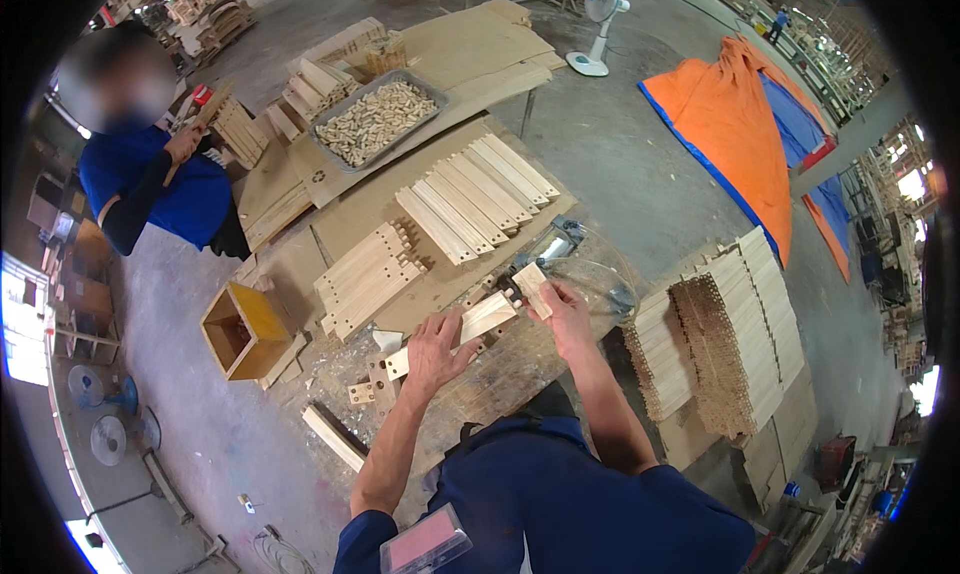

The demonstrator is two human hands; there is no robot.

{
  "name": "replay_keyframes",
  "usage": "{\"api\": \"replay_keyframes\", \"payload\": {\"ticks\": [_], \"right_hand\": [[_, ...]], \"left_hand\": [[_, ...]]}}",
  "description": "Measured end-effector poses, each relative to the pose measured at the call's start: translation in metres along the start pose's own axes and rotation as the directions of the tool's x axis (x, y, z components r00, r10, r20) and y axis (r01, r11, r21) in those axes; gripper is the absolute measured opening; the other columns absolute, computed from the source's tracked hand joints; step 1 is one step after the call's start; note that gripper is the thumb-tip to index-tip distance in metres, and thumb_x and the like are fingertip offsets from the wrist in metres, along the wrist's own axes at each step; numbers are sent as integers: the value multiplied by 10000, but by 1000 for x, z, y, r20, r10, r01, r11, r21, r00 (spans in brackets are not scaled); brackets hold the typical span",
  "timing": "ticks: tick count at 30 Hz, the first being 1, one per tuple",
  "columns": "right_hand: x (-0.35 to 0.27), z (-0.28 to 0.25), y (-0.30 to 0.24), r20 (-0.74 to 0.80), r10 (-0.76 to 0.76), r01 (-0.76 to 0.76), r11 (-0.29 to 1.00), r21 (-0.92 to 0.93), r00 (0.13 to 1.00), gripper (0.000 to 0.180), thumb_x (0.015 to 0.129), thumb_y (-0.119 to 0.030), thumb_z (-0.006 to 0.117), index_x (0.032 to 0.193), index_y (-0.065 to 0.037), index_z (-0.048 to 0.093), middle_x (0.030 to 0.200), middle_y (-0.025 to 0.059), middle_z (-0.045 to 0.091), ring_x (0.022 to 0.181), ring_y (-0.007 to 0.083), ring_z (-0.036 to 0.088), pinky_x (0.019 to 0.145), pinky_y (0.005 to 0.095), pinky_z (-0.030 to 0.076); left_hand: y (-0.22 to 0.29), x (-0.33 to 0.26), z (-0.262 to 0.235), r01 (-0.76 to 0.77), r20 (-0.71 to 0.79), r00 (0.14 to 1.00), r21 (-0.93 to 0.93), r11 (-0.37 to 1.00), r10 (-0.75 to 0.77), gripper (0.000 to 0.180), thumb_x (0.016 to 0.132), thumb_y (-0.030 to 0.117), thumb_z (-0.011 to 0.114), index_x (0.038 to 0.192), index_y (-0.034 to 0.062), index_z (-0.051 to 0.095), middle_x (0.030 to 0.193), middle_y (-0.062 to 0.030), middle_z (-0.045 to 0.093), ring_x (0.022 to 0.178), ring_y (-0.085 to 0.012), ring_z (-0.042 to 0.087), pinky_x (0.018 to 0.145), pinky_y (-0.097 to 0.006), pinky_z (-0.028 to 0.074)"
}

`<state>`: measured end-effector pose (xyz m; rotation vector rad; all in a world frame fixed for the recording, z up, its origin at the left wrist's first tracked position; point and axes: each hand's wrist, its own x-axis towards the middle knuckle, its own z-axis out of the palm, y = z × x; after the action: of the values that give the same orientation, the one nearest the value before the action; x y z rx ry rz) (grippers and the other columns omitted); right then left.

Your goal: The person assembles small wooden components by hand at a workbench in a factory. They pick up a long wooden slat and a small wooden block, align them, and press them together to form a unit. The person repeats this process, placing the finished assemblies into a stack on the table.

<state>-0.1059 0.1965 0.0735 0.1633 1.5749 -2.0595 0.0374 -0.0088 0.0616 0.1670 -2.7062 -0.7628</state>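
On the workbench [470,384], my left hand [435,352] grips a pale wooden slat [488,317] from above, its fingers bent over the slat's edges. The slat's left end, with drilled holes, shows beyond the hand. My right hand [566,320] pinches a small flat wooden block [532,282] near the slat's right end. Whether block and slat touch cannot be made out. Just behind the block sits a metal clamp-like device [556,242] with a hose. A brown drilled plate [382,379] and a small holed block [361,393] lie left of my left hand.
Rows of slats [478,199] and drilled slats [370,274] cover the bench's far part. Beyond stands a tray [432,86] of dowels. A yellow wooden box [262,319] sits left; stacked slats [745,324] rise right. Across the table a person [160,189] holds a wooden piece.
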Motion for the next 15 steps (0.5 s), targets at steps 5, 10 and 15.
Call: {"api": "replay_keyframes", "payload": {"ticks": [5,10,15], "right_hand": [[-5,7,3,98,11,-10,1000,-9,995,287,978,-242,649,1140,-5,659,1043,53,680,912,128,652,805,302,577],[-2,-2,10,132,-20,22,1000,-11,991,267,981,-226,644,1129,-3,657,1000,31,664,875,104,632,791,293,571],[-12,1,13,110,-4,6,1000,-12,994,272,979,-237,652,1115,-1,669,959,1,649,844,72,585,744,257,510]], "left_hand": [[13,-3,-6,32,-8,999,0,1000,-32,606,818,416,741,1299,89,572,947,-131,607,905,-333,632,822,-451,505],[21,-4,2,27,3,1000,-13,1000,-27,629,819,408,749,1302,51,562,938,-146,597,899,-346,625,821,-446,509],[23,-11,0,20,8,1000,9,1000,-21,640,814,383,755,1300,19,552,960,-162,598,910,-354,619,810,-449,510]]}}
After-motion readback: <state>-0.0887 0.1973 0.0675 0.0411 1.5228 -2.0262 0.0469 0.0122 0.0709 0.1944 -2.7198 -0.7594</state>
